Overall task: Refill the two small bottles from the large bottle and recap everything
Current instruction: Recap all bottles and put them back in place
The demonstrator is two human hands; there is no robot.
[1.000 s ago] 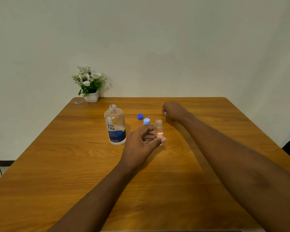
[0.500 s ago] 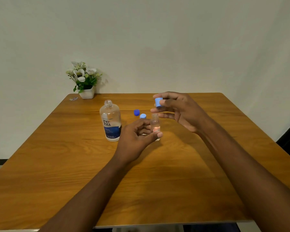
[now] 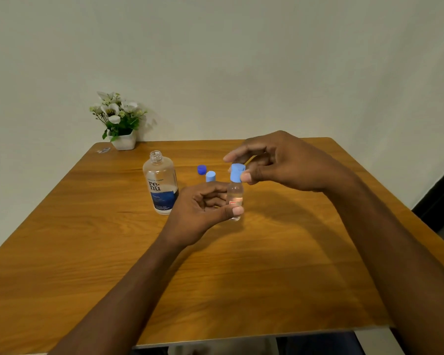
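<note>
My left hand (image 3: 203,211) grips a small clear bottle (image 3: 234,194) upright on the wooden table (image 3: 267,265). My right hand (image 3: 280,162) pinches a light blue cap (image 3: 236,172) that sits on that bottle's neck. Behind my left fingers a second light blue cap (image 3: 210,176) shows, apparently on the other small bottle, whose body is hidden. The large clear bottle (image 3: 161,183) with a blue label stands uncapped to the left. Its dark blue cap (image 3: 201,169) lies on the table behind.
A white pot of flowers (image 3: 119,121) stands at the table's far left corner, with a small clear scrap (image 3: 103,150) beside it. A plain wall rises behind the table. The near table edge runs along the bottom of the view.
My right hand picked the light blue cap up from the table, carried it over and lowered it onto the small bottle. My left hand kept hold of that bottle.
</note>
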